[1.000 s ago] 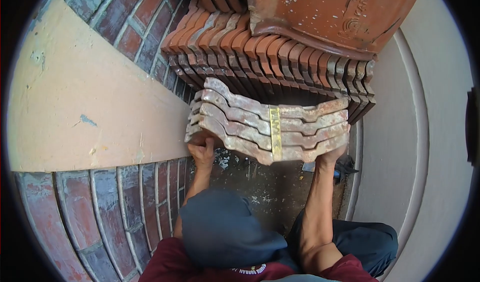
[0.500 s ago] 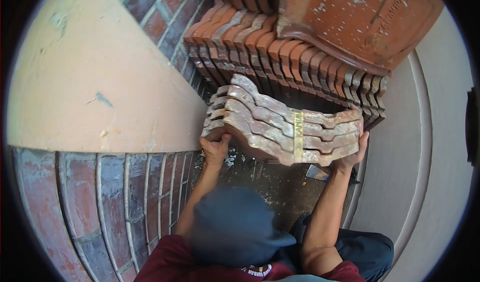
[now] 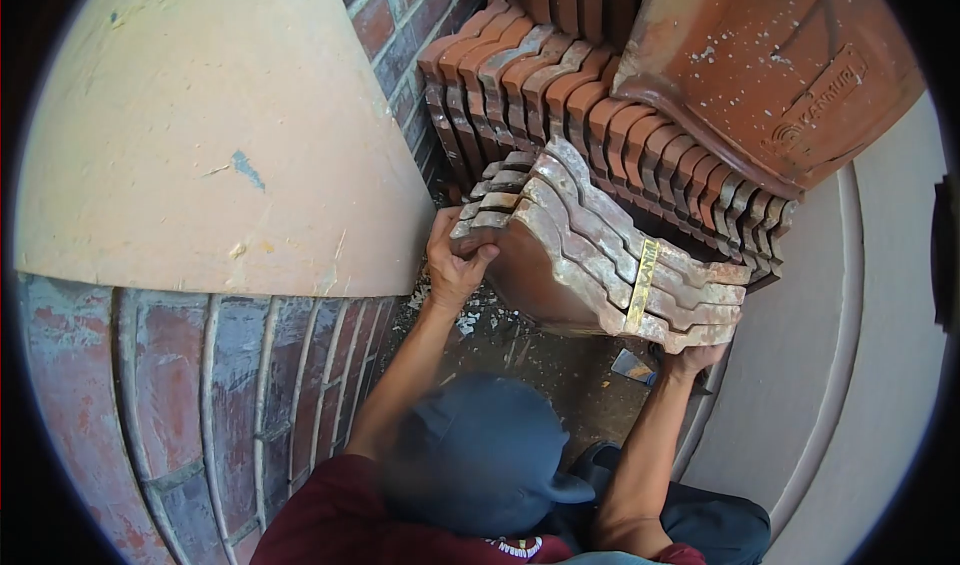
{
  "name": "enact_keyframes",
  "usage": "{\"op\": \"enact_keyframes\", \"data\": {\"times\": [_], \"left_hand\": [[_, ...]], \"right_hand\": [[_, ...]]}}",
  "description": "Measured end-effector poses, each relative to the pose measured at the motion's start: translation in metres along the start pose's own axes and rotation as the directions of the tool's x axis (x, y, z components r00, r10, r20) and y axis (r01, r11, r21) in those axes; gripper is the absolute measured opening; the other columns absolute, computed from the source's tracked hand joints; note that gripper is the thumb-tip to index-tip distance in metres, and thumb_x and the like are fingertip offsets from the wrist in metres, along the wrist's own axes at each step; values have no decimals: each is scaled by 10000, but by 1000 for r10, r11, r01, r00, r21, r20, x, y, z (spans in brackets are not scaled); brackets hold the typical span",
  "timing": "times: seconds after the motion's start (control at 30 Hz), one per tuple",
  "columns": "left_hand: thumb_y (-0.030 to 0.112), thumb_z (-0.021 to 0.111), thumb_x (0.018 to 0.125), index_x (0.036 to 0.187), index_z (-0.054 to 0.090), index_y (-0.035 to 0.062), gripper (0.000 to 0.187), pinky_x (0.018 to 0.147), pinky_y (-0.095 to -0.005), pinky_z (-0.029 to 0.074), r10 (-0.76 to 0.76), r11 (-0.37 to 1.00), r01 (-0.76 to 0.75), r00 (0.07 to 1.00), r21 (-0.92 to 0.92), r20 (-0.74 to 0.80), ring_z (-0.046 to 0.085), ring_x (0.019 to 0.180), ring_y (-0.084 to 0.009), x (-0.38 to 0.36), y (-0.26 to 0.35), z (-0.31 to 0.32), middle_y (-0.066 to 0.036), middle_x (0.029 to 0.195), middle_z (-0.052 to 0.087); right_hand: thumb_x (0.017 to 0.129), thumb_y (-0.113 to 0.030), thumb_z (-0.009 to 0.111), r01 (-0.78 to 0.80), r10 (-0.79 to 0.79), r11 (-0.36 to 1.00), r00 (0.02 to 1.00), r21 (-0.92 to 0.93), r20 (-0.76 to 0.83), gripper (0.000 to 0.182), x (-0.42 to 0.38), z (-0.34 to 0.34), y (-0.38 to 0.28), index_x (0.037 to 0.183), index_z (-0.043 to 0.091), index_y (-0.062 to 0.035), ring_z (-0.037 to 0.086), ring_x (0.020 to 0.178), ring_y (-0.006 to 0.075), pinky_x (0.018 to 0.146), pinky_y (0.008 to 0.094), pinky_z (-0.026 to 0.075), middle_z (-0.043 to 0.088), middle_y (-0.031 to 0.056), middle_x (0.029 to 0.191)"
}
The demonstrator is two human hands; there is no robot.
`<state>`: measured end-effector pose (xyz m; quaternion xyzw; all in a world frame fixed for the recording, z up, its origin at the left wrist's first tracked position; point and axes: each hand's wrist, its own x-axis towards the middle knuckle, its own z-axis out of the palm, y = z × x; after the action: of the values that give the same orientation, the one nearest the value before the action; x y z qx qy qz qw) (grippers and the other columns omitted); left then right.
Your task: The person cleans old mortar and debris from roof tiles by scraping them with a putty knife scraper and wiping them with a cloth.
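A bundle of several clay roof tiles point(image 3: 590, 240), whitish and worn along the edges, is held between my two hands, tilted down to the right. Round one side of it runs a yellow strap point(image 3: 641, 285) with printed letters. My left hand point(image 3: 458, 265) grips its left end, thumb on the near face and fingers around the edge. At the lower right corner, my right hand point(image 3: 697, 358) is wrapped under the bundle, its fingers mostly hidden. Right behind the bundle stands a row of orange roof tiles point(image 3: 600, 125), packed on edge.
A larger tile point(image 3: 760, 75) stamped KANMURI leans on the row's right part. A cream curved surface point(image 3: 220, 145) and a brick wall point(image 3: 200, 395) bound the left; a grey wall point(image 3: 800, 355) bounds the right. On the floor lies a scraper-like blade point(image 3: 632, 367). A capped head point(image 3: 485, 445) fills the lower middle.
The bundle has turned, its right end dipping toward me and its left end shifting right and up. Both hands keep their hold, and the view has shifted slightly.
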<state>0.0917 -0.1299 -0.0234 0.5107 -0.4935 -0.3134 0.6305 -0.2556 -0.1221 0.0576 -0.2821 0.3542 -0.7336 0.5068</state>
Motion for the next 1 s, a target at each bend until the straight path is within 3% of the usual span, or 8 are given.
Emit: {"op": "enact_keyframes", "data": {"times": [0.13, 0.17, 0.5, 0.63, 0.73, 0.8, 0.93, 1.0], "left_hand": [[474, 828, 835, 1106, 670, -83, 640, 842, -322, 558, 93, 983, -91, 996, 159, -3, 673, 1042, -251, -4, -10, -7, -154, 1220, 596], [464, 826, 842, 1076, 689, -75, 603, 853, -333, 554, 103, 983, -99, 994, 155, -20, 669, 1055, -267, -5, -9, -7, -163, 1225, 600], [432, 759, 922, 1027, 707, -48, 494, 918, -348, 510, -30, 999, 32, 984, 8, -175, 652, 1084, -287, -35, -14, -12, -178, 1218, 639], [238, 683, 935, 903, 689, -51, 291, 707, -336, 455, 165, 976, -131, 966, 172, -201, 607, 801, -212, -26, -20, -19, -119, 884, 660], [205, 651, 953, 899, 672, -65, 276, 685, -339, 465, 122, 971, -80, 976, 223, -182, 602, 751, -196, -29, -14, -29, -114, 816, 674], [287, 677, 956, 862, 684, -61, 360, 740, -371, 485, 49, 984, -2, 964, 177, -261, 629, 775, -250, -31, -13, -31, -143, 803, 675], [197, 676, 947, 840, 647, -58, 279, 693, -363, 469, 144, 967, -41, 902, 253, -406, 602, 741, -239, -25, -14, -22, -128, 797, 663], [206, 702, 946, 998, 631, -63, 283, 760, -361, 486, 107, 979, -21, 899, 201, -424, 615, 828, -247, -23, -17, -17, -139, 929, 670]], "right_hand": [[1016, -532, 442, -98, 98, 994, 995, -36, -8, 637, -12, -102, 90, 1492, 447, -109, 529, 1322, 337, 1120, 498, 443, 548, 109, 1431], [1007, -544, 455, -111, 103, 989, 991, 100, 83, 641, -10, -142, 118, 1495, 449, -128, 545, 1297, 350, 1085, 519, 471, 551, 103, 1425], [1017, -507, 454, -63, 66, 996, 996, 62, -58, 624, -7, -97, 92, 1484, 440, -94, 554, 1277, 327, 1071, 489, 473, 544, 119, 1416], [1020, -492, 453, -54, 59, 996, 995, 65, -76, 617, -3, -87, 104, 1479, 436, -80, 558, 1268, 319, 1065, 477, 474, 542, 126, 1412], [1023, -481, 453, -54, 61, 996, 995, 73, -84, 612, -3, -85, 123, 1476, 434, -70, 561, 1262, 312, 1061, 468, 475, 540, 130, 1410], [1025, -474, 452, -57, 65, 995, 993, 82, -95, 608, -5, -82, 137, 1473, 432, -63, 563, 1258, 307, 1058, 461, 476, 538, 134, 1408], [1029, -459, 452, -51, 62, 994, 992, 98, -111, 602, -3, -76, 160, 1469, 428, -49, 566, 1250, 299, 1053, 449, 477, 536, 140, 1404], [1031, -452, 451, -27, 40, 994, 992, 106, -121, 599, 1, -69, 165, 1466, 426, -42, 568, 1246, 294, 1050, 443, 477, 535, 143, 1402]]}}
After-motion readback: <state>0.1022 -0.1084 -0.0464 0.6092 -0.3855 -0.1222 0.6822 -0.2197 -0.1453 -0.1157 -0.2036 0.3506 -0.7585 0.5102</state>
